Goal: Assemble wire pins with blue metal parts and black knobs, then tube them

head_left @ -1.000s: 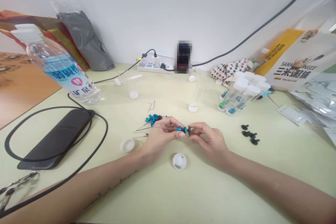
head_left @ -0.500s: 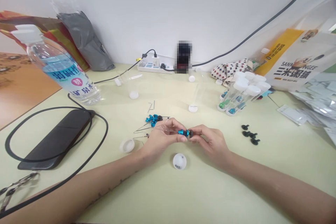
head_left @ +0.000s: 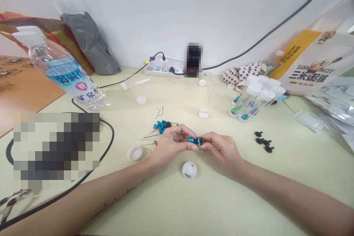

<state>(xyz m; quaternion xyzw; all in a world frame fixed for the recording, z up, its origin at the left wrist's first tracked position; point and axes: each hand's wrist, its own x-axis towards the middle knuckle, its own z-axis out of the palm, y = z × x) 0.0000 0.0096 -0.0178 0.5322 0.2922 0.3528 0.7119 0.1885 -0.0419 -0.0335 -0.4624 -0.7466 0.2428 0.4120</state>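
Observation:
My left hand (head_left: pixel 172 143) and my right hand (head_left: pixel 221 150) meet above the pale green table (head_left: pixel 210 206). Between their fingertips sits a small blue metal part (head_left: pixel 194 140) on a thin wire or rod, with a black piece at its right end. The left fingers pinch the blue part and the rod. The right fingers pinch the black end. Just behind the left hand lies a small heap of blue parts (head_left: pixel 162 125) with thin metal rods beside it. Three black parts (head_left: pixel 263 143) lie to the right of my right hand.
A white cap (head_left: pixel 189 170) lies below my hands and another white cap (head_left: pixel 134 153) to the left. A water bottle (head_left: pixel 63 70) leans at the left above a blurred patch and black cable (head_left: pixel 109 132). Capped clear tubes (head_left: pixel 253 99), bags and a power strip (head_left: pixel 163 69) stand behind.
The blue part and both pinching hands have shifted slightly right and closer together since a second ago. A blurred patch now covers the dark device on the left.

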